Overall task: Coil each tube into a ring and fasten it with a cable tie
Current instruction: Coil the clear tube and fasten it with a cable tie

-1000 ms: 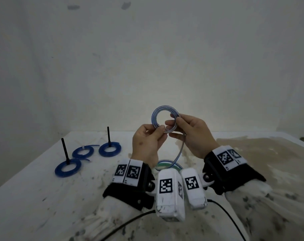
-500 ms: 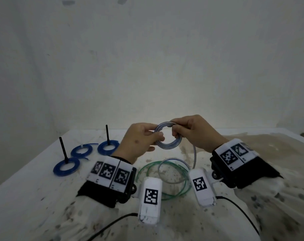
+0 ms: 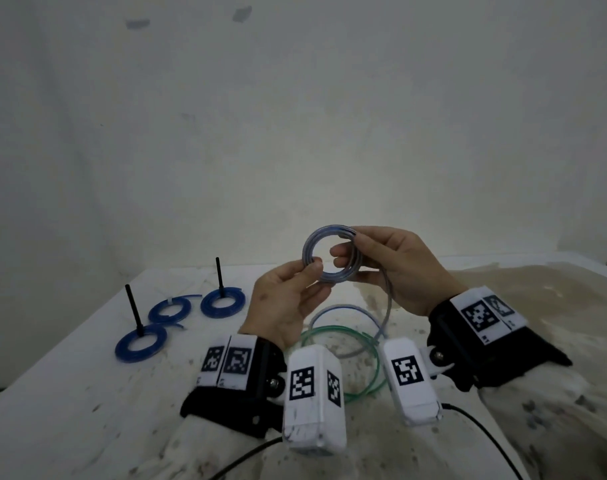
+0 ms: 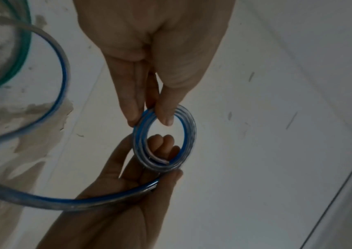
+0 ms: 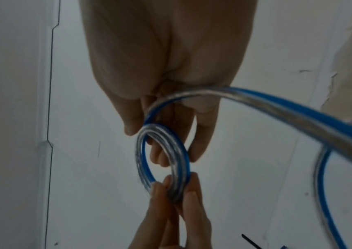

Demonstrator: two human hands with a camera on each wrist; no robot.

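Table (image 3: 70, 393): white, stained, holding three blue rings (image 3: 141, 342)
Left hand (image 3: 284, 306): my fingers pinch the coil (image 3: 331, 254)
Right hand (image 3: 404, 271): my fingers clamped on its other side

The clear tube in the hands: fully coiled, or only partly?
Partly. The tube forms a small ring between both hands, but a long tail hangs loose to the table.
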